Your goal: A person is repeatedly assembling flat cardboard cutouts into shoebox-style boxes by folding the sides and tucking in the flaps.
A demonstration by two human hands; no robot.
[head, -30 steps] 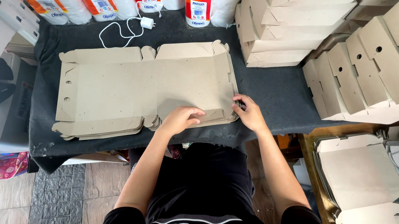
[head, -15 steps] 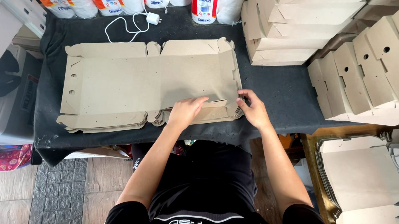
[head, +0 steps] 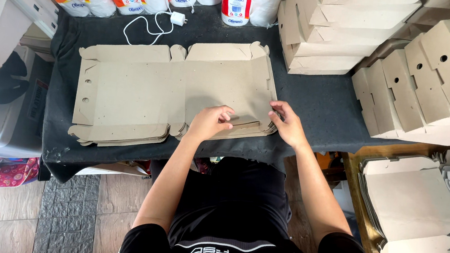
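Head view: my left hand (head: 210, 122) lies flat on the cardboard stack (head: 173, 91), right hand (head: 287, 124) pinching its corner; several sheets could lift together.

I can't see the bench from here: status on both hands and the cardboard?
Left hand flat on stack of flat brown cardboard box blanks, near edge. Right hand pinching stack's right corner. White charger cable lies behind, clear.
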